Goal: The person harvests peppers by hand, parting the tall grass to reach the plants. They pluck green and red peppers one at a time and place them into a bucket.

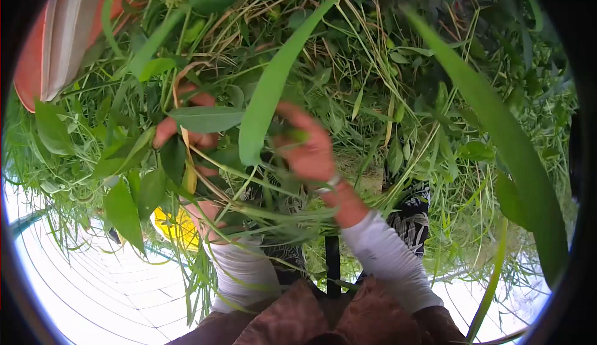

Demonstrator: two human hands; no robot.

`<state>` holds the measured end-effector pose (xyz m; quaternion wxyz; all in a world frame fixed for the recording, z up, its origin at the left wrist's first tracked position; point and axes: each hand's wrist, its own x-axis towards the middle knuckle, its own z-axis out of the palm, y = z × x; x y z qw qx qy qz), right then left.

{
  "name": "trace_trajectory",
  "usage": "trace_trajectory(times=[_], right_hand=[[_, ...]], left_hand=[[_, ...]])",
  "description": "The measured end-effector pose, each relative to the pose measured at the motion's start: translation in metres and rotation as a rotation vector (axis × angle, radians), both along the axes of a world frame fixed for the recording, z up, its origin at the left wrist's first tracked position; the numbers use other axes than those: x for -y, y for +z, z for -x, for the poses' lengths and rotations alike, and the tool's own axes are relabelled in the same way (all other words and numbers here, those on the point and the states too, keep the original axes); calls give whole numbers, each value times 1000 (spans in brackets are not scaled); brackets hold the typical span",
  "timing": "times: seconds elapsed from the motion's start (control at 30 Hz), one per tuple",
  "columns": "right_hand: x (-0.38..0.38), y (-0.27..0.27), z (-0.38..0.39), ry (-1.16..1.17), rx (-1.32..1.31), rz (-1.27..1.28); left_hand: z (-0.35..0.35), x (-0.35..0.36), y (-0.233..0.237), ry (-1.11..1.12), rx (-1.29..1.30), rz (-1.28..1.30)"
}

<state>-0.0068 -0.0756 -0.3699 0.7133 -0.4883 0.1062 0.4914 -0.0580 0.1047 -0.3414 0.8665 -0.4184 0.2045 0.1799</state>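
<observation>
Broad, smooth leaves and thin, pale-green stalks are tangling around both bare hands, with dry, straw-coloured stems twisting among them. The left hand (198,132) is curling its fingers around the leafy stems (217,189); leaves are covering much of it, so I can't tell how tightly it's closing. The right hand (309,149) is blurring just beside it, fingers loosely bent and apart, palm showing; a green bit is showing at those fingers, though I can't tell whether it's being held. A pale band (328,185) is circling that wrist, below wrinkled white sleeves (382,255) on both arms.

Beyond the grip, the dense greenery (398,53) is spreading widely. A red-orange and whitish panel (65,34) is slanting in at upper left, something yellow (176,227) is showing below the left hand, and white ground (143,295) with thin, dark lines is lying nearer the body.
</observation>
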Motion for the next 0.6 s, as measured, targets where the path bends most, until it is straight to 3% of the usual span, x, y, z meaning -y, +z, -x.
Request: trace_trajectory(times=[0.1,0.17,0.27,0.3,0.37,0.4,0.43,0.5,0.53,0.6], right_hand=[[50,-6,-38,-286,-170,180],[88,-16,-52,-245,-44,494],[99,-14,-65,-204,97,444],[75,-6,-69,-74,65,532],[32,-21,-59,43,23,306],[16,-41,-51,427,745,367],[-14,-48,-47,251,146,417],[-40,-99,-15,-53,-130,452],[-47,-95,-25,-50,-121,464],[-67,-77,-53,-257,-666,649]], left_hand=[[-25,4,13,113,-10,114],[-36,10,28,251,-150,242],[-12,6,9,148,-34,248],[-1,8,3,149,-39,254],[22,9,-10,107,-27,206],[31,7,-16,87,-16,173],[37,4,-20,68,-2,136],[23,6,-15,54,25,117],[-2,10,5,67,-18,143],[-11,12,12,84,-61,174]])
